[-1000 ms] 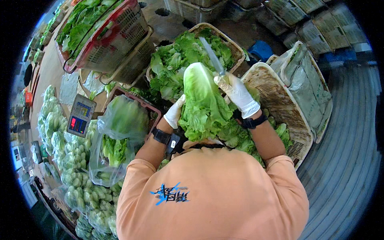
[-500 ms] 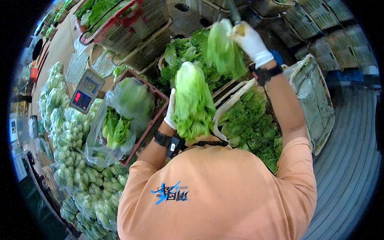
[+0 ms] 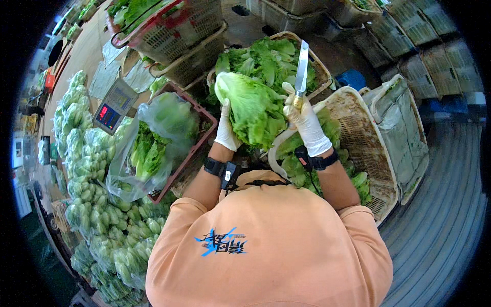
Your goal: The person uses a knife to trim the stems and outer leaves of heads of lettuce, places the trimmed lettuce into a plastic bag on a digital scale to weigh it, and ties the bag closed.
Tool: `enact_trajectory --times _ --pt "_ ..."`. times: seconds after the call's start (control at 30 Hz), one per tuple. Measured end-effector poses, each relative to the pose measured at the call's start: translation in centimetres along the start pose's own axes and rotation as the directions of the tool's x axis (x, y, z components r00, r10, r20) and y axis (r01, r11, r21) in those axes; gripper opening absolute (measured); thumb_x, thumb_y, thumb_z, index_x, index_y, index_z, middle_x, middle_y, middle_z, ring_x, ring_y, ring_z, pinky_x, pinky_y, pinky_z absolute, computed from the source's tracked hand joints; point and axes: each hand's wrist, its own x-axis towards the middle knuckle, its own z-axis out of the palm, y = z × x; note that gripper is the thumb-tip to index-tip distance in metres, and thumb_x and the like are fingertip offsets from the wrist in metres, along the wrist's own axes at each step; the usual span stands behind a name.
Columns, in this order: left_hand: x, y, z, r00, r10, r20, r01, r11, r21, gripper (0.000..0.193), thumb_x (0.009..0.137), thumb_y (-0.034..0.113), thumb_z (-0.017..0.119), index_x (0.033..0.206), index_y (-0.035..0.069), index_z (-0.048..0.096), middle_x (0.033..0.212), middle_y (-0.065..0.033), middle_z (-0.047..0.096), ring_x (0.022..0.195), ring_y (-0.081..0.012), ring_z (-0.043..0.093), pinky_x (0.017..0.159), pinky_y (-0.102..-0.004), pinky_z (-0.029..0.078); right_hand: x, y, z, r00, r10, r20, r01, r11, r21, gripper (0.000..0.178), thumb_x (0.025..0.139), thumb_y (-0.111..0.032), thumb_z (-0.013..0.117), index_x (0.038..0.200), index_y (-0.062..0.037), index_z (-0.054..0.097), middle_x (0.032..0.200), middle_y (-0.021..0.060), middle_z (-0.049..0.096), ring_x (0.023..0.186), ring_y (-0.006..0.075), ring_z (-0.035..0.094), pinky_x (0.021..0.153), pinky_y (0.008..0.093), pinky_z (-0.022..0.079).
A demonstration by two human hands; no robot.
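My left hand (image 3: 226, 130), in a white glove, grips a large head of green lettuce (image 3: 250, 107) from its left side and holds it up in front of me. My right hand (image 3: 306, 122), also gloved, is closed on the handle of a knife (image 3: 300, 71) whose blade points up and away, right beside the lettuce. Both wrists wear black bands. Below the hands is a wicker basket (image 3: 358, 133) with more lettuce (image 3: 302, 163) in it.
A second basket of lettuce (image 3: 266, 56) stands behind. At left are a red crate (image 3: 194, 148) with a clear plastic bag of greens (image 3: 153, 138), a digital scale (image 3: 115, 105) and rows of small green vegetables (image 3: 92, 204). Stacked plastic crates (image 3: 174, 36) sit behind. A grey sack (image 3: 404, 123) is at right.
My right hand, raised high to the back with a leaf half a second ago, has come down beside the lettuce head with the knife upright. The lettuce head has tipped slightly right.
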Motion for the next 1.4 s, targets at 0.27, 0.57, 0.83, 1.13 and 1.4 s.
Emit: enact_trajectory --times 0.27,0.57,0.83,1.13,1.4 --pt "-1.7 -1.3 3.2 0.988 -0.014 0.155 -0.018 0.978 0.206 0.08 0.083 0.061 0.046 0.14 0.009 0.024 0.138 -0.0125 0.037 0.124 -0.0294 0.04 0.103 -0.0453 0.033 -3.0 0.8 -3.6 0.989 -0.086 -0.118 0.03 0.911 -0.411 0.054 0.08 -0.012 0.067 0.127 -0.0047 0.041 0.097 0.0004 0.051 0.087 0.0092 0.05 0.079 0.0245 0.044" --pt "0.0 -0.7 5.9 0.87 0.253 0.422 -0.31 0.948 0.069 0.084 0.077 0.056 0.061 0.138 0.01 0.026 0.139 -0.0108 0.035 0.127 -0.0273 0.035 0.104 -0.0461 0.031 -5.9 2.6 -6.6 0.976 -0.188 0.11 0.207 0.958 -0.197 0.039 0.092 -0.027 0.047 0.126 -0.0072 0.045 0.126 0.0042 0.05 0.106 0.0183 0.054 0.086 0.0328 0.048" --pt "1.7 -3.2 1.5 0.981 0.188 0.042 -0.176 0.962 -0.207 0.058 0.083 0.043 0.059 0.126 0.009 0.04 0.125 -0.0102 0.049 0.115 -0.0269 0.049 0.097 -0.0458 0.043 -7.2 2.1 -6.9 0.905 0.269 -0.33 -0.252 0.963 0.096 0.031 0.095 -0.036 0.043 0.11 -0.0102 0.051 0.088 0.0029 0.06 0.069 0.012 0.06 0.05 0.0236 0.051" --pt "0.4 -3.4 1.5 0.983 0.183 0.036 -0.178 0.977 -0.115 0.058 0.083 0.043 0.061 0.125 0.008 0.042 0.124 -0.0101 0.05 0.112 -0.0271 0.051 0.094 -0.0449 0.045 -8.9 0.4 -6.2 0.864 0.069 -0.498 -0.122 0.99 -0.074 0.035 0.091 -0.03 0.053 0.118 -0.0064 0.05 0.104 0.0017 0.057 0.094 0.0129 0.058 0.068 0.0232 0.048" --pt "-4.1 -2.5 -0.1 0.954 0.301 -0.007 -0.301 0.952 -0.054 0.062 0.082 0.048 0.058 0.128 0.009 0.04 0.126 -0.0092 0.049 0.116 -0.0264 0.047 0.099 -0.0449 0.038 -10.9 4.2 -10.0 0.76 0.153 -0.632 -0.3 0.945 -0.132 0.036 0.094 -0.034 0.039 0.118 -0.0092 0.048 0.127 0.0102 0.051 0.098 0.0161 0.056 0.067 0.0246 0.046"
